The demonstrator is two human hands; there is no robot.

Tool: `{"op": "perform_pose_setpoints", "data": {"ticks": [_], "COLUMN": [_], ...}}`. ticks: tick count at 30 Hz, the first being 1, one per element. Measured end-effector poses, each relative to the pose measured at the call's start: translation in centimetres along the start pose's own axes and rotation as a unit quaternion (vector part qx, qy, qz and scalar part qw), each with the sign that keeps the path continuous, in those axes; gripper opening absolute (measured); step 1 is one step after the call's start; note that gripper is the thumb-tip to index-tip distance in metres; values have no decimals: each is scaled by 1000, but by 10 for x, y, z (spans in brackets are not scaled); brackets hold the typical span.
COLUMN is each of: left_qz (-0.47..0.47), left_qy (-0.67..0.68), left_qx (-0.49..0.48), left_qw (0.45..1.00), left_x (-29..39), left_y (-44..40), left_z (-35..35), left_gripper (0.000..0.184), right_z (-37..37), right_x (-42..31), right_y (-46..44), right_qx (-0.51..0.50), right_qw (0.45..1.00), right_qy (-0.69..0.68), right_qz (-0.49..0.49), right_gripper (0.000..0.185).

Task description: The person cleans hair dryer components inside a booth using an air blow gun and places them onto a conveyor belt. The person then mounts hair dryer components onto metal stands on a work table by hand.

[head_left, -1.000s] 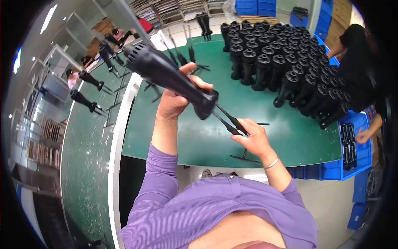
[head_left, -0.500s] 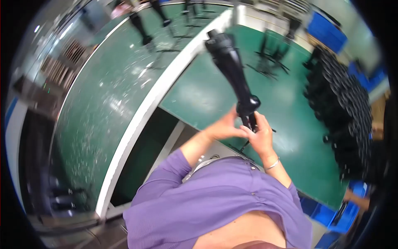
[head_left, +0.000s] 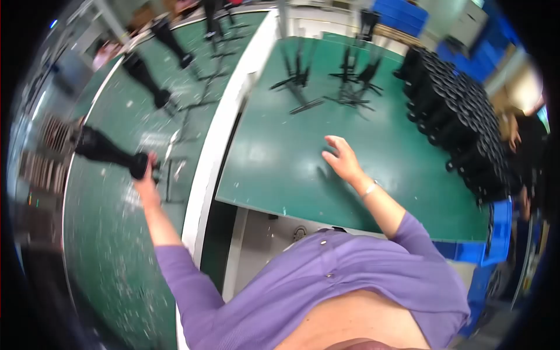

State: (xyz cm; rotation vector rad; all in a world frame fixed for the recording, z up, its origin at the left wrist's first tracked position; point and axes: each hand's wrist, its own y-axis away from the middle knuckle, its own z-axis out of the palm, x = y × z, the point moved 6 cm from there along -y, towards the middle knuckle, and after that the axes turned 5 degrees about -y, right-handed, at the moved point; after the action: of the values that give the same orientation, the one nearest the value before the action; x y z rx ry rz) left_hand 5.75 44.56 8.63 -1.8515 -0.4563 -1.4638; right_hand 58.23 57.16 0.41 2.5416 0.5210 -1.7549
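My left hand (head_left: 147, 180) is wrapped round the lower end of a black tapered housing (head_left: 109, 149), over the long green surface (head_left: 122, 233) on the left. A black T-shaped stand (head_left: 169, 181) is just right of that hand, partly hidden by it. Above the green table (head_left: 280, 169), my right hand (head_left: 343, 160) holds nothing, its thumb and fingers apart. Farther back on that table are several black stands with thin upright rods (head_left: 297, 76).
Many black housings (head_left: 449, 111) are packed along the table's right side. A white rail (head_left: 224, 128) divides the two green surfaces. More mounted housings (head_left: 146, 79) stand at the upper left. A co-worker (head_left: 528, 146) is at the right, near a blue bin (head_left: 500, 230).
My left hand has carried the black housing left across the white rail. My right hand has let go of the stand. The view has turned as well.
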Motion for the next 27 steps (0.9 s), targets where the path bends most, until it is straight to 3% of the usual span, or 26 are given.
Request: {"op": "perform_pose_setpoints", "data": {"ticks": [1,3,5,7,9,11,12,15,17,18,20,22,25,26,27], "left_qz": [-21,8,45,33,38,31,35,34,54,71,85,126,206,202,106], "left_qy": [-78,29,-13,37,78,2,24,7,-83,-111,-151,-195,-243,-226,-129], "left_qx": [-19,-18,-20,-16,-12,-9,-6,27,51,83,215,260,136,59,-21], "left_qw": [997,999,999,999,996,999,999,999,994,988,961,937,938,951,986], "left_x": [-10,-21,-18,-24,-29,-30,-34,-46,-45,-32,-19,12,14,30,21], "left_y": [-6,-28,-41,-58,-66,-74,-78,-81,-75,-60,-22,37,110,140,164], "left_z": [0,3,19,30,34,35,34,29,23,25,17,36,108,149,190], "left_gripper": [26,22,18,15,14,15,15,20,27,41,44,39,35,33,29], "right_z": [-17,-53,-90,-122,-144,-167,-176,-175,-165,-154,-140,-126,-132,-143,-156], "right_x": [16,44,65,66,57,63,64,116,82,65,30,13,12,9,12], "right_y": [-10,-30,-53,-87,-120,-158,-174,-212,-189,-171,-111,-36,77,108,134], "right_qx": [54,152,244,289,326,351,330,199,283,287,309,333,337,347,378], "right_qw": [998,985,955,937,921,900,916,978,939,939,934,922,914,908,897], "right_qy": [25,75,165,171,201,259,225,-46,191,190,180,194,221,232,227], "right_qz": [15,42,21,92,76,-8,27,-32,-38,-20,-16,-34,-50,1,7], "right_gripper": [47,50,58,73,82,89,93,97,96,95,95,97,99,98,99]}}
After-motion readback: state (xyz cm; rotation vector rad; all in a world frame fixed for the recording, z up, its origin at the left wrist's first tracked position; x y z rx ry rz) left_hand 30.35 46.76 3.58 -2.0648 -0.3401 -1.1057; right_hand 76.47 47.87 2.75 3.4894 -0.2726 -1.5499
